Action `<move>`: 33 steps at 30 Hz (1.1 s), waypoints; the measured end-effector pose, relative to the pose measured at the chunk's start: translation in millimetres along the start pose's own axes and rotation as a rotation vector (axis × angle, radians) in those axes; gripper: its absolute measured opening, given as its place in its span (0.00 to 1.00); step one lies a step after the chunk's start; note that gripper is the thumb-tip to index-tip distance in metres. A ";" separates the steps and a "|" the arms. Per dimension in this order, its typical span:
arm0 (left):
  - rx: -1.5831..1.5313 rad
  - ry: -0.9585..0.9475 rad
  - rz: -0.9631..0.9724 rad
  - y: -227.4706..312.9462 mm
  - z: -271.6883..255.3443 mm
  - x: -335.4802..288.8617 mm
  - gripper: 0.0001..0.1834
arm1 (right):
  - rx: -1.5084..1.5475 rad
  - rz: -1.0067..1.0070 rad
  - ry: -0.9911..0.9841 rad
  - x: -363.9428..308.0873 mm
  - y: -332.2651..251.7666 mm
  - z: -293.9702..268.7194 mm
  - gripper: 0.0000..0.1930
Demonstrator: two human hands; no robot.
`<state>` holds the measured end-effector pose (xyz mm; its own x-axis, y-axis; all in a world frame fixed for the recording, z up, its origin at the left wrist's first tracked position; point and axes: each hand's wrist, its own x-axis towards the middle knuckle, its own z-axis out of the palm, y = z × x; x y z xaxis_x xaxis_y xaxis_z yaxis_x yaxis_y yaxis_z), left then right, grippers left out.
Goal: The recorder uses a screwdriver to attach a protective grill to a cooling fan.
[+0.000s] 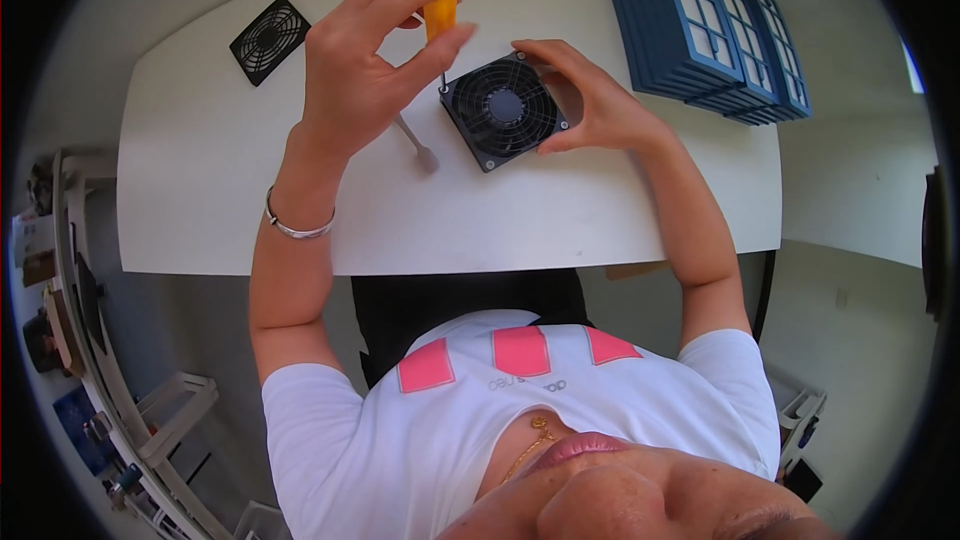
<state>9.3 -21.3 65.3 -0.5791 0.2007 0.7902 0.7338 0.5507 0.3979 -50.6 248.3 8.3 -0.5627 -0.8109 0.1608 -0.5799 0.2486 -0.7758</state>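
Closest to us, down at six o'clock, is our own face [600, 505], with a gold necklace [520, 455] and a white shirt [620, 395]. Three pink patches [521, 351] sit in a row across the shirt. Past that is our white table [560, 215].

Our black fan [505, 106] lies flat on the table, at twelve o'clock. It is square, with a round grille, and we see screws at its corners.

Our left hand [360, 65] is at eleven o'clock. Its thumb and fingers are clamped on the yellow handle of a screwdriver [440, 16]. The screwdriver stands nearly straight up, and its thin metal end comes down at the fan's ten o'clock corner. We can't tell if the tip sits in the screw. A silver bracelet [300, 231] goes around our left wrist.

Our right hand [595, 105] is at one o'clock. It is clamped on the fan, with fingers by the twelve o'clock corner and the thumb on the four o'clock side.

Just beside the fan, at its eight o'clock, is a grey thing [427, 159] with a thin neck and a wide end. Our left hand hides part of it, and we can't tell what it is.

Toward ten o'clock lies a loose black grille [270, 40]. Blue boxes [670, 30] with white panels stand between one and two o'clock.
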 end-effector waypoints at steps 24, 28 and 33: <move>0.066 0.085 0.059 -6.5 3.0 -6.5 0.19 | -0.017 0.009 -0.020 3.4 -2.0 -1.0 0.53; -0.207 0.006 -0.047 -9.8 1.2 -3.9 0.16 | -0.033 0.000 -0.019 3.2 0.0 0.2 0.53; -0.432 -0.165 -0.112 -3.6 -4.2 -1.4 0.12 | -0.039 -0.004 -0.016 2.2 1.5 1.3 0.53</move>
<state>9.0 -27.0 64.8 -0.6864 0.3046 0.6604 0.7237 0.1964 0.6616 -51.9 246.2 6.7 -0.5510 -0.8202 0.1537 -0.6050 0.2658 -0.7506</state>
